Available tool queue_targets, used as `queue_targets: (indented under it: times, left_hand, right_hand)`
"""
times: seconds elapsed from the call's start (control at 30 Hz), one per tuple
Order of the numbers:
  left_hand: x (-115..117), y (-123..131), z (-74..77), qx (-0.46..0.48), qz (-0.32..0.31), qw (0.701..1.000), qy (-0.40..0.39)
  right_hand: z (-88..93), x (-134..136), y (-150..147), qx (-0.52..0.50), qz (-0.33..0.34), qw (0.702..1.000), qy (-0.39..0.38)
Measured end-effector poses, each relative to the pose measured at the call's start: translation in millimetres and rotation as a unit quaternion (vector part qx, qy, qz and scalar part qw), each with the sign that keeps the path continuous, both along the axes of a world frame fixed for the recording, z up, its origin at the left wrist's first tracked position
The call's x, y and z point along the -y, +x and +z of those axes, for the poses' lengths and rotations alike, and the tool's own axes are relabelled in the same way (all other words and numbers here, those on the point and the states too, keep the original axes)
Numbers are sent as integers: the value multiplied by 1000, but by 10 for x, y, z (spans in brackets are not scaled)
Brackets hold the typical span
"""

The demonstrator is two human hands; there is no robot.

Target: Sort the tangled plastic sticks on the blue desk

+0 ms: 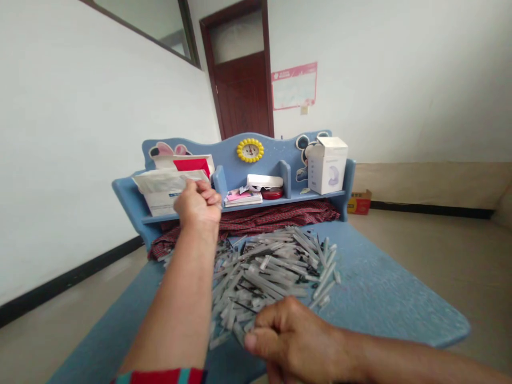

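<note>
My left hand (198, 201) is stretched forward with its fingers curled closed, in front of and over the edge of a white box (158, 200) lined with a clear plastic bag. What those fingers hold, if anything, is hidden. Close to me, my right hand (294, 338) is closed, thumb pressed against the curled forefinger. A thin black rod (245, 306) runs up to its knuckles, but I cannot tell whether the hand grips it. Beyond it spreads a heap of translucent plastic pen barrels (264, 277) with small black parts among them.
The blue table (384, 282) has a raised shelf (240, 205) along its back. It carries notebooks (243, 199), a red round case (272, 193) and a white carton (328, 166). Red checked cloth (280, 215) is bunched below. A yellow flower clock (250, 150) decorates the backboard.
</note>
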State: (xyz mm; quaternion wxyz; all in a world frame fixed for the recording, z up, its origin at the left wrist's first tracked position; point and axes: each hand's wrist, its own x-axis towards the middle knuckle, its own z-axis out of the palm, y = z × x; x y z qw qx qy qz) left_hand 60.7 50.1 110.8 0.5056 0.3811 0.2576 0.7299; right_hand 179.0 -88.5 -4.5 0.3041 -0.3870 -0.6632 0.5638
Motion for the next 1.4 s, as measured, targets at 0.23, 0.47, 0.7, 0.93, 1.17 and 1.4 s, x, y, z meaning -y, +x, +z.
queue_targets:
  times: [0.23,0.47,0.7,0.93,1.17,1.4]
  left_hand:
    - [133,-393,-455,-696,29,709,106]
    - [153,-545,-1074,-830,43,549,85]
    - [241,-555,-1222,-850,54,518,78]
    - [139,-787,-1173,-855,82,508,57]
    - [-128,-1276,-1131,-891,116,438,-29]
    - [-237,-1328,-1290,-907,114,404,-16]
  right_hand:
    - [-179,-590,890,341,-304,869,190]
    - [-447,-1041,1057,433,-308,831,164]
    - [-654,-1185,1011,454,-265,835,160]
    - [-673,-1314,1056,430,-275,835,208]
    - [-538,-1297,995,294,-314,876,218]
    - [-544,-1163,925,221,-318,897,211]
